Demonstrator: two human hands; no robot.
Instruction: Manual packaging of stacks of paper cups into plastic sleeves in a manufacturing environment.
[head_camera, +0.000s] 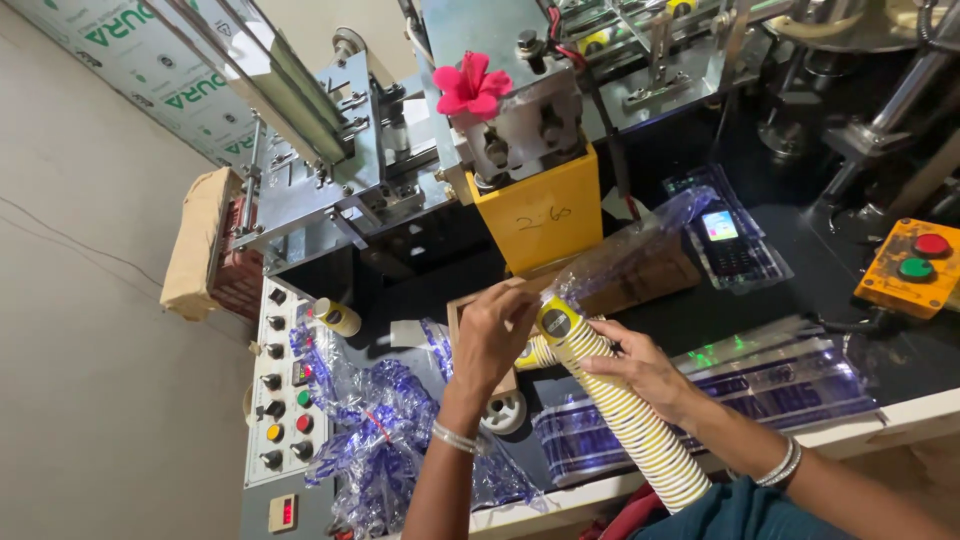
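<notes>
A long nested stack of yellow-and-white striped paper cups (625, 415) lies slanted across my lap and the bench edge, its closed end pointing up toward the machine. My right hand (645, 370) grips the stack near its upper part. My left hand (492, 335) holds the mouth of a clear plastic sleeve bag (640, 250) at the stack's top end, where the bag meets the topmost cup (556, 322). A second short stack of cups (535, 353) shows just behind my left hand. Both wrists wear metal bangles.
A yellow metal box (538, 212) with a pink flower (470, 87) above it stands on the machine behind. A control panel with coloured buttons (285, 385) is at left, crumpled blue-printed plastic bags (375, 440) below it. A mobile phone (725, 240) and an orange button box (912, 265) lie at right.
</notes>
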